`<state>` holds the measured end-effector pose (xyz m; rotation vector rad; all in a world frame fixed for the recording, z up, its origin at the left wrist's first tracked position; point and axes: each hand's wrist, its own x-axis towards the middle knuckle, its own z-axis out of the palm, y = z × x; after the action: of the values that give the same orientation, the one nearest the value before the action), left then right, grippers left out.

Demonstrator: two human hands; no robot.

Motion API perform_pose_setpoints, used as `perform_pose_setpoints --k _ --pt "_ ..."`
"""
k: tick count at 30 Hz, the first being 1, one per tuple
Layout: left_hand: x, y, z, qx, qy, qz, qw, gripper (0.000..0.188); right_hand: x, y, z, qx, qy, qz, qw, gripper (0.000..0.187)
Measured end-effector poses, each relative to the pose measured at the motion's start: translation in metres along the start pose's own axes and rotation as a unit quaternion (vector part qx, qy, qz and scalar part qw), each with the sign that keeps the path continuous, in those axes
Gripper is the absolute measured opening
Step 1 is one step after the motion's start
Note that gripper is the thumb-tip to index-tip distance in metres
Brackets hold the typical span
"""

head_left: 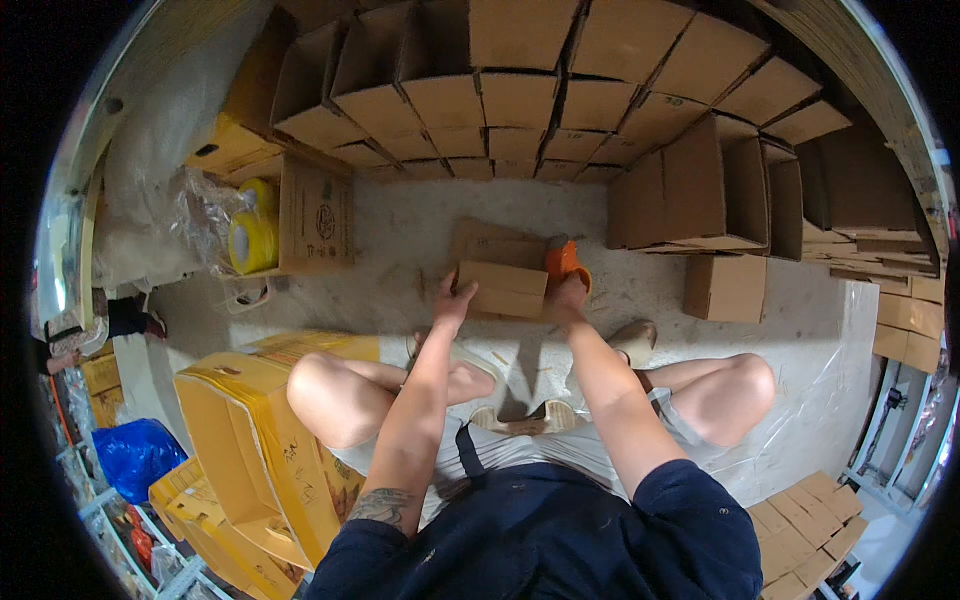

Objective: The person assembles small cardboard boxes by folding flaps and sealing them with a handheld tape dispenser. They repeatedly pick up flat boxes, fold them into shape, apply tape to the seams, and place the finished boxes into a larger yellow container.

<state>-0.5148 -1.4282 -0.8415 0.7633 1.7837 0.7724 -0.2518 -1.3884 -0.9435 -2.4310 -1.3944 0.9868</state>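
A small brown cardboard box (503, 289) is in front of me, above a flat piece of cardboard (482, 240) on the floor. My left hand (452, 303) grips the box at its left end, thumb over the near face. At its right end my right hand (569, 297) is closed around an orange tape dispenser (563, 258), with a yellowish ring showing beside the fingers. The dispenser is against or just beside the box's right edge; I cannot tell whether tape is stuck there. The fingers of my right hand are partly hidden.
Stacked open cartons (520, 100) form a wall at the far side. A larger open box (690, 190) and a small closed box (725, 288) stand right. Yellow tape rolls (250, 240) sit in a carton at left. A big yellow carton (235, 440) is by my left knee; another person (130, 318) stands far left.
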Motion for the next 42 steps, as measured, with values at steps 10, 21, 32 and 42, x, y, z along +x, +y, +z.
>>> perform_pose_setpoints --k 10,21,32,42 --pt "0.026 -0.045 0.012 -0.013 0.091 -0.014 0.996 0.047 -0.09 -0.083 -0.168 -0.004 -0.17 -0.262 0.95 0.073" --pt "-0.021 0.036 -0.007 -0.226 -0.094 -0.138 0.96 0.028 -0.104 -0.114 -0.154 -0.113 -0.229 -0.299 0.919 0.067" --pt "0.026 -0.009 -0.031 -0.24 0.006 -0.188 0.952 0.021 -0.112 -0.147 -0.157 -0.231 -0.255 -0.305 0.888 0.088" --pt "0.052 -0.066 -0.01 0.056 0.179 -0.083 0.979 0.055 -0.128 -0.152 -0.152 -0.242 -0.208 -0.396 0.861 0.082"
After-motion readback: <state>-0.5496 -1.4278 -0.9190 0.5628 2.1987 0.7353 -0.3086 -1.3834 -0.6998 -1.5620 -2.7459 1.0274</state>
